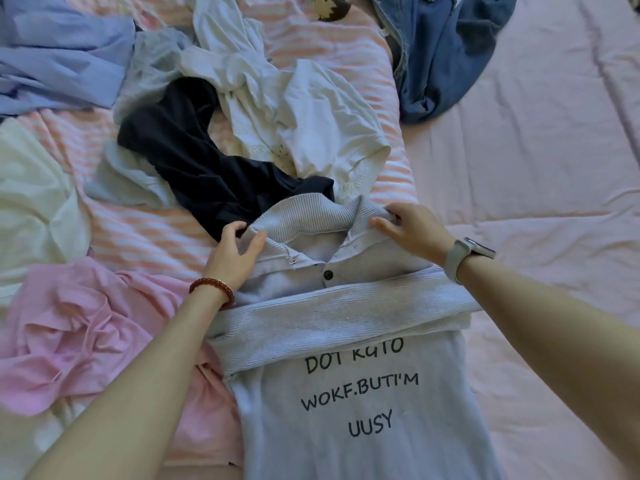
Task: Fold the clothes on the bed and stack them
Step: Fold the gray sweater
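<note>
The bed (540, 140), covered in a pale pink sheet, fills the frame; a pink-and-white striped cover (145, 233) lies over its left and centre. The grey knit polo (346, 393) occupies the lower centre, front up, printed lettering showing, its ribbed sleeves folded across the chest as a band. Unfolded garments crowd the upper and left areas: a blue shirt (62, 53) at upper left, a white garment (287, 105) at upper centre, jeans (446, 50) at upper right, a navy garment (194, 157) just above the polo, a pink garment (79, 327) at lower left, a cream garment (31, 202) at the left edge.

Both hands sit at the collar. The left hand (232, 254) pinches the collar's left corner between thumb and fingers; the right hand (412, 230) grips its right corner, fingers curled over the rib. A bead bracelet (213, 287) and a watch (464, 258) mark the wrists.

Risks, as judged: the navy garment touches the collar's far edge — lifting could drag it into the fold. Uneven pull between the two corners would skew the fold and let the sleeve band slide off the chest. The pink garment lies partly beneath the polo's left side and may ruck the edge.

Open room — bare sheet to the right of the polo, suitable for a stack; the left is obstructed.
</note>
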